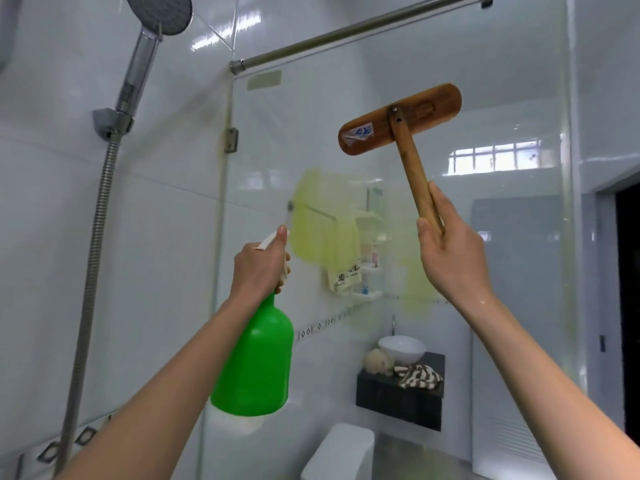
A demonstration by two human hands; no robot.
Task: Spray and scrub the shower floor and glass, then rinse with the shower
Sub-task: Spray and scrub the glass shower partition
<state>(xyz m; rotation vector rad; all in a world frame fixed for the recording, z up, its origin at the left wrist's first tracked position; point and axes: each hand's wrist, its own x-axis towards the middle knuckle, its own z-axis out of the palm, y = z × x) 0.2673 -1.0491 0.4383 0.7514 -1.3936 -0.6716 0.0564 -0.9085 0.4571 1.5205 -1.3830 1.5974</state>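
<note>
Both hands are full. Her or his left hand (261, 263) is wrapped round the neck of a green spray bottle (254, 362), fingers curled under the white trigger head (268, 241) and the thumb lying along its top, with the nozzle aimed at the glass panel (502, 81). The bottle hangs below the fist, tilted slightly. The right hand (450, 251) grips the lower end of a wooden handle (414, 168), thumb and fingers closed along it, with drops of water on the wrist. The handle runs up and slightly left to the long wooden brush head (400, 119), which is held high against the upper part of the glass, slanting up to the right. Its plain back, bearing a torn sticker, faces the person. I cannot tell whether the bristle side is touching the pane.

On the tiled wall to the left, a round shower head (159, 10) sits in its bracket (110, 123), and a ribbed metal hose (93, 254) drops from it. A metal rail (346, 32) runs above the glass, and a hinge (231, 140) sits on its left edge. Through the pane I see a yellow-green towel (311, 216) on a bar, a white basin (401, 348) on a dark counter (398, 400) with a striped cloth (419, 375) beside it, and a white toilet (339, 452) below.
</note>
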